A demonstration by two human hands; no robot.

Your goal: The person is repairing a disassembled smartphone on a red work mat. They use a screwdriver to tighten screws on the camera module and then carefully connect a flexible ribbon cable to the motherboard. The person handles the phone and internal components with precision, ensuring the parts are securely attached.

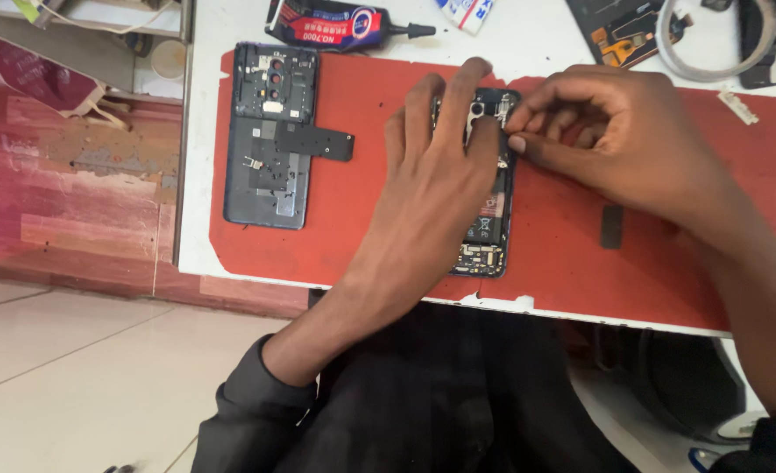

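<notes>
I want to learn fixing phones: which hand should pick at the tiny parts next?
Probably the right hand: its fingertips pinch at the phone's top edge, while the left hand lies flat, steadying it.

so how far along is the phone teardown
Done: the dark grey back cover lies apart on the red mat. In hand: the left hand steadies the opened black phone while the right hand pinches near its top. The lower board still sits inside.

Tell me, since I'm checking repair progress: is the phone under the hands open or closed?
Open. The phone shows its battery and circuit boards, and a separate back cover lies left of it on the red mat.
</notes>
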